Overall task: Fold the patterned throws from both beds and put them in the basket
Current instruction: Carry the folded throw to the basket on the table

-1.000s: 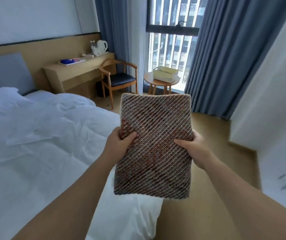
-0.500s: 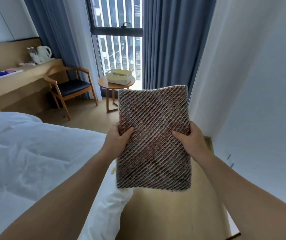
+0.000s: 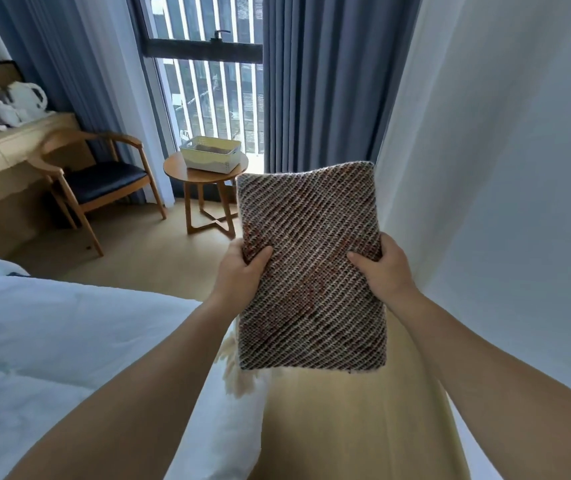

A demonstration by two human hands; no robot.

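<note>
A folded patterned throw (image 3: 310,268), brown and cream in diagonal stripes, is held flat in front of me above the floor. My left hand (image 3: 241,271) grips its left edge with the thumb on top. Gripping the right edge is my right hand (image 3: 382,268). A cream fringe (image 3: 237,372) hangs below the throw's near left corner. The pale yellow basket (image 3: 210,156) stands on a small round wooden table (image 3: 204,173) by the window, ahead and left of the throw. Something dark lies inside the basket; I cannot tell what.
A bed with a white duvet (image 3: 52,341) fills the lower left. A wooden armchair (image 3: 93,181) and a desk (image 3: 7,150) with a kettle stand at the left. A white wall (image 3: 502,202) runs along the right; wood floor (image 3: 159,258) leads to the table.
The view has swung right and forward along the bed's foot. The basket and table now look nearer. Both hands keep the same grip on the folded throw.
</note>
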